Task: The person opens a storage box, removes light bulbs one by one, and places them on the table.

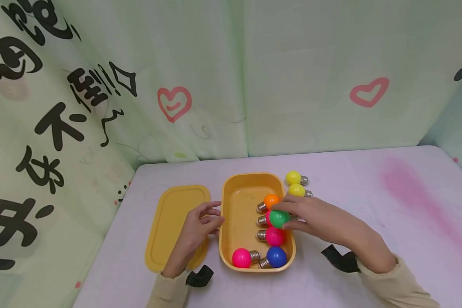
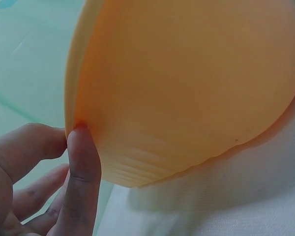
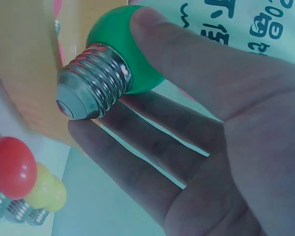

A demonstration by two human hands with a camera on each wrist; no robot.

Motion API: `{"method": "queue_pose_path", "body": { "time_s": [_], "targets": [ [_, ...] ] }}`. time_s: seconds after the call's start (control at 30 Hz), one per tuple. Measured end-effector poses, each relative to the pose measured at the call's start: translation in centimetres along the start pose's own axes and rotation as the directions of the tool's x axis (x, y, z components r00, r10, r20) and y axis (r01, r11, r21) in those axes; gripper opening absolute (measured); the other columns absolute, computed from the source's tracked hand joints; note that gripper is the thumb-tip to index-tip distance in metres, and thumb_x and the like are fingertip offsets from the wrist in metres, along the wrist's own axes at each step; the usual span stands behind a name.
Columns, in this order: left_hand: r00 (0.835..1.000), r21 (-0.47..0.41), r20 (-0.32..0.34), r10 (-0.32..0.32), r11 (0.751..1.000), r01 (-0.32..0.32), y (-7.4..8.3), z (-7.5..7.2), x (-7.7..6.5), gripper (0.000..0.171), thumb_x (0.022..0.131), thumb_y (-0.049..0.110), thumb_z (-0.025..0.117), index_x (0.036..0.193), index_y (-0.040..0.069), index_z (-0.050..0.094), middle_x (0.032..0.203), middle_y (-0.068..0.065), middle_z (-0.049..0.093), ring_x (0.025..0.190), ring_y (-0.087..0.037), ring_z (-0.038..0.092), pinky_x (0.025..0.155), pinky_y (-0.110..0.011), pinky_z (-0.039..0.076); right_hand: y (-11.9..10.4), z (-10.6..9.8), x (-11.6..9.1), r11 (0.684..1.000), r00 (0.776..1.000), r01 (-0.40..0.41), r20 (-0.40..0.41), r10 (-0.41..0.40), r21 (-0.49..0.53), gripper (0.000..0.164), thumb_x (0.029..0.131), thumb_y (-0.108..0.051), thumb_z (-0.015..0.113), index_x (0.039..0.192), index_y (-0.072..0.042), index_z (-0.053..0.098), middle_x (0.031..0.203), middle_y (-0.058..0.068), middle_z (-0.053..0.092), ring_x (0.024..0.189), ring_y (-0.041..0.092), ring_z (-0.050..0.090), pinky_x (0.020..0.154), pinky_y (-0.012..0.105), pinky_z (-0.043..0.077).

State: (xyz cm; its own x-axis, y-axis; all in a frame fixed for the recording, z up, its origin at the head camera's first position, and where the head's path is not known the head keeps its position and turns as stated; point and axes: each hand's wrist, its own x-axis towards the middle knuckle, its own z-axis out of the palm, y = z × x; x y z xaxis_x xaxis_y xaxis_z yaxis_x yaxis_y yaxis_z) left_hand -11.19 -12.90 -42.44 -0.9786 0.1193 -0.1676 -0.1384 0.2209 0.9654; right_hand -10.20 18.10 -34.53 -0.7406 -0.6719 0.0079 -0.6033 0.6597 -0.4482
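Observation:
My right hand [image 1: 319,216] holds a green light bulb [image 1: 279,219] by its round glass, between thumb and fingers, over the right side of a yellow plastic box [image 1: 238,192]. The bulb's silver screw base [image 3: 91,86] points away from the palm in the right wrist view. My left hand [image 1: 201,222] pinches the box's left rim [image 2: 71,83] between thumb and finger. Inside the box lie an orange bulb [image 1: 271,200], a blue bulb [image 1: 276,257] and several pink bulbs [image 1: 275,236], one partly hidden behind the green one.
A flat yellow lid [image 1: 165,231] lies left of the box, partly under my left forearm. Two yellow bulbs [image 1: 294,178] lie on the table [image 1: 369,192] beyond the box's right side. A red bulb [image 3: 12,167] shows near them in the right wrist view. A curtain [image 1: 292,85] hangs behind the table.

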Motion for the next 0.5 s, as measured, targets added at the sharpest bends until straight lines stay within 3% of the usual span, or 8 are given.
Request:
{"method": "queue_pose_path", "body": {
  "time_s": [0.2, 0.5],
  "targets": [
    [1.000, -0.003, 0.000, -0.001, 1.000, 0.001, 0.0, 0.0, 0.0, 0.044, 0.090, 0.011, 0.073, 0.132, 0.007, 0.060, 0.107, -0.014, 0.064, 0.080, -0.021, 0.068, 0.071, -0.034, 0.062, 0.7, 0.0, -0.6, 1.000, 1.000, -0.019, -0.014, 0.019, -0.003, 0.038, 0.086, -0.028, 0.076, 0.122, -0.019, 0.068, 0.106, -0.011, 0.059, 0.095, 0.009, 0.058, 0.082, 0.027, 0.058],
    [1.000, -0.005, 0.003, -0.005, 1.000, 0.005, 0.2, 0.0, -0.1, 0.044, 0.090, 0.011, 0.073, 0.132, 0.007, 0.060, 0.108, -0.014, 0.064, 0.082, -0.022, 0.068, 0.072, -0.033, 0.062, 1.5, -0.1, -1.6, 0.995, 0.995, -0.091, -0.025, 0.092, 0.034, 0.043, 0.086, -0.031, 0.075, 0.127, -0.020, 0.066, 0.127, -0.001, 0.063, 0.115, 0.021, 0.061, 0.092, 0.037, 0.057]
  ]
}}
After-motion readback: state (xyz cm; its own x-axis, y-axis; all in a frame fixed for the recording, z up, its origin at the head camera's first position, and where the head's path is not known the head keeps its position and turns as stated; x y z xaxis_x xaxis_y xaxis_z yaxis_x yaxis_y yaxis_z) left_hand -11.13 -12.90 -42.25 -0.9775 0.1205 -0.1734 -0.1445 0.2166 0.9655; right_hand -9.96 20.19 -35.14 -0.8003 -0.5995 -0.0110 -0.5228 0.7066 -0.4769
